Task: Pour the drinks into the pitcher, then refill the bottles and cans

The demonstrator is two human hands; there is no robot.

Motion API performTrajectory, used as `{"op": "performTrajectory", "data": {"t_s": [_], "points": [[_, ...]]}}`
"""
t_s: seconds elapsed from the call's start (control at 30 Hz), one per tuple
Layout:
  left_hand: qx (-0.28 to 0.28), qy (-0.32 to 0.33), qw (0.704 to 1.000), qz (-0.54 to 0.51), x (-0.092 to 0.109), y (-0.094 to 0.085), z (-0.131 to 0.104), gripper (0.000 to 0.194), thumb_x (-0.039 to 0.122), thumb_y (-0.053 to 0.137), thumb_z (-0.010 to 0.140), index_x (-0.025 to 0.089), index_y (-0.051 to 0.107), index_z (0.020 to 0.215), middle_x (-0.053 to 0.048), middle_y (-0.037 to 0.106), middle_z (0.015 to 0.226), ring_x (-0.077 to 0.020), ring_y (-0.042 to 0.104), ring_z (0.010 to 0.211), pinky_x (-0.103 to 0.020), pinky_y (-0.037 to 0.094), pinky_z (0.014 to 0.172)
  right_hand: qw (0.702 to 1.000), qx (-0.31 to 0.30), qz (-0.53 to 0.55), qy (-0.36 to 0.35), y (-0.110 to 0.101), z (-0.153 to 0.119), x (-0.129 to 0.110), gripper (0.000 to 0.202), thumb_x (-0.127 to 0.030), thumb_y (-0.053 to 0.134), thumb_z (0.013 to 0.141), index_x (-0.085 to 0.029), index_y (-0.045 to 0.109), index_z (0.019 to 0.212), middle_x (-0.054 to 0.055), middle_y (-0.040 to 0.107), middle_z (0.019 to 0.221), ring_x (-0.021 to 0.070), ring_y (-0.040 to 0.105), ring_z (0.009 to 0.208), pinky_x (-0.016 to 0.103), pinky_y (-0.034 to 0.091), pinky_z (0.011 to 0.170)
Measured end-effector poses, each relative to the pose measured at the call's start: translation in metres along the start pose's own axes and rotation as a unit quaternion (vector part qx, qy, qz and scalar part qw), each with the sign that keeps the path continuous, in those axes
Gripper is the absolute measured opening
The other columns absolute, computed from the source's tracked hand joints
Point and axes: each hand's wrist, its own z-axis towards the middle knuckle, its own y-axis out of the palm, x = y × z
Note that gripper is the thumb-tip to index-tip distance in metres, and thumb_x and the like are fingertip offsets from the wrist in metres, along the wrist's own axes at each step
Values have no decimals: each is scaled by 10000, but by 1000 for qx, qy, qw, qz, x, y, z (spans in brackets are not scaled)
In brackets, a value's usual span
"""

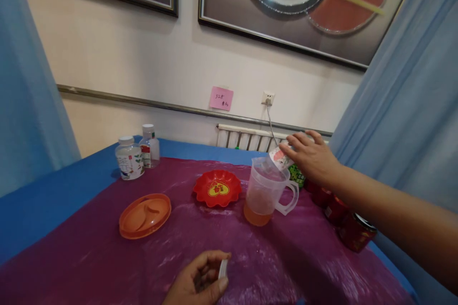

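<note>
My right hand (311,157) grips a small bottle with a white and pink label (280,157), tipped so its mouth end is over the measuring jug (266,186). The jug is translucent plastic, stands upright with its handle to the right, and has orange liquid in the bottom. Between the thumb and fingers of my left hand (202,279), near the front of the table, is a white bottle cap (223,269). A red scalloped plate (217,188) lies left of the jug. Farther left is an orange divided plate (145,216).
Two clear bottles with white caps, a wide one (129,159) and a slimmer one (149,147), stand at the back left. Several red cans (358,232) and a green can (296,176) line the right side, partly behind my arm. Purple plastic sheeting (118,267) covers the table.
</note>
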Motion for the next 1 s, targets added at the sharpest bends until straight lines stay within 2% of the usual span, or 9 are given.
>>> {"op": "performTrajectory", "data": {"t_s": [0.13, 0.27, 0.33, 0.4, 0.47, 0.6, 0.7, 0.87, 1.0], "points": [[-5, 23, 1000, -5, 13, 1, 8, 545, 593, 857, 576, 235, 763, 977, -104, 761, 1042, -308, 684, 1013, -446, 510, 978, 986, -36, 82, 137, -4, -25, -2, 460, -331, 639, 877, -184, 587, 1310, 155, 710, 1158, 364, 636, 1053, 502, 424, 889], [8, 51, 999, 16, 49, 6, 13, 466, 533, 850, 631, 229, 764, 974, -90, 769, 997, -290, 693, 985, -412, 530, 949, 927, -47, 228, 296, -14, -55, -19, 485, -548, 622, 879, -204, 610, 1220, 124, 746, 950, 351, 694, 869, 444, 482, 734], [11, 77, 997, 26, 72, 11, 16, 447, 507, 835, 666, 225, 757, 1004, -81, 766, 1006, -274, 692, 983, -386, 538, 932, 877, -29, 321, 357, -20, -71, -43, 474, -577, 600, 889, -203, 613, 1178, 122, 752, 948, 329, 707, 834, 419, 509, 705], [9, 109, 993, 34, 95, 19, 18, 442, 462, 823, 695, 223, 744, 1058, -77, 761, 1052, -259, 690, 998, -366, 539, 925, 829, -2, 410, 381, -24, -86, -77, 444, -536, 612, 888, -214, 602, 1194, 115, 755, 1041, 315, 718, 898, 404, 542, 735], [12, 153, 987, 36, 116, 29, 20, 439, 402, 814, 713, 220, 726, 1103, -75, 753, 1110, -246, 688, 1020, -355, 537, 937, 805, 17, 457, 379, -25, -97, -117, 480, -487, 654, 859, -226, 575, 1255, 111, 741, 1145, 320, 711, 986, 417, 561, 793], [3, 240, 970, 48, 141, 46, 22, 402, 318, 809, 727, 203, 710, 1099, -68, 749, 1094, -228, 697, 1005, -348, 557, 926, 792, 65, 490, 358, -22, -108, -189, 564, -384, 716, 803, -267, 537, 1325, 94, 722, 1203, 329, 693, 1045, 448, 566, 844], [-23, 282, 951, 125, 144, 49, 22, 376, 301, 810, 741, 216, 726, 1097, -61, 754, 1093, -231, 700, 1019, -365, 564, 931, 784, 100, 495, 360, -16, -114, -216, 648, -338, 751, 777, -273, 503, 1371, 85, 709, 1231, 323, 683, 1071, 463, 557, 884], [-69, 318, 906, 271, 140, 46, 18, 369, 282, 768, 806, 285, 715, 1171, -40, 753, 1162, -234, 696, 1086, -414, 545, 985, 803, 148, 449, 363, -1, -125, -226, 671, -371, 754, 814, -218, 477, 1406, 132, 687, 1264, 338, 661, 1124, 506, 530, 932], [-84, 326, 879, 339, 138, 41, 15, 377, 331, 701, 885, 312, 658, 1260, -44, 738, 1214, -243, 683, 1121, -441, 544, 986, 820, 154, 426, 350, 2, -131, -223, 663, -373, 735, 834, -211, 468, 1419, 135, 696, 1240, 339, 672, 1102, 510, 531, 914]]}}
